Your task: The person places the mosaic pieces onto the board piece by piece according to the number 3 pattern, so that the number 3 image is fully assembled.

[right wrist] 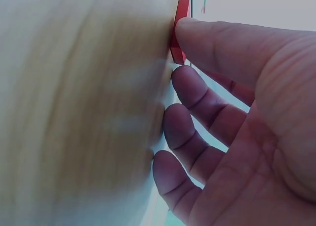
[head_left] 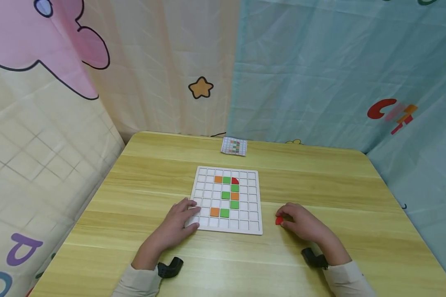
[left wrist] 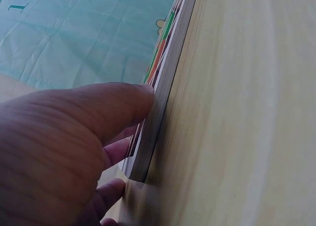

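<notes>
A white square grid board lies flat on the table, with orange and green square tiles and one red quarter-round tile on it. My left hand rests at the board's lower left corner, fingers relaxed. Its thumb touches the near rim in the left wrist view. To the right of the board, my right hand pinches a small red tile at the tabletop. The right wrist view shows the thumb pressed against that tile, the other fingers bent beside it with their tips close to the wood.
Behind the board, near the table's back edge, stands a small printed card with a similar coloured grid pattern. Patterned curtains hang around the wooden table. Each wrist wears a black camera mount.
</notes>
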Demonstrator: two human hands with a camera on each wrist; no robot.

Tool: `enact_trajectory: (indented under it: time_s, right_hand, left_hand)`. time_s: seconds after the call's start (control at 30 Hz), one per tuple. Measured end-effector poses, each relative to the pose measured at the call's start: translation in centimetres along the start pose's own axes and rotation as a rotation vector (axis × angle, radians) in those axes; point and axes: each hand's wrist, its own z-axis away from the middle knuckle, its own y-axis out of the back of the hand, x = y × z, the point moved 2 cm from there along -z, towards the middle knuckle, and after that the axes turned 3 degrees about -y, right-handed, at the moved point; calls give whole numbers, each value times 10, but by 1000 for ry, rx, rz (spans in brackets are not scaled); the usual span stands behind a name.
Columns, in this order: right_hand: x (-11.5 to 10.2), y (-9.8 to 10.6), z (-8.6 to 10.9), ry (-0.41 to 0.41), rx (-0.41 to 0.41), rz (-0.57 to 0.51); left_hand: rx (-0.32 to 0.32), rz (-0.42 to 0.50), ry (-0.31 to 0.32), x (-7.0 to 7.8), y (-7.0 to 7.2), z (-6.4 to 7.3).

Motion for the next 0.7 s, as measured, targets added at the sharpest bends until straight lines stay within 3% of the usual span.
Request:
enact_trajectory:
  time_s: [0.27, 0.7]
  right_hand:
    - [-3, -2, -3, 18, -6, -7]
    - [-2, -3, -3, -66, 0, -10]
  left_hand:
    - [1, 0, 9, 0, -1, 0]
    - [4, -5, 7, 1, 0, 0]
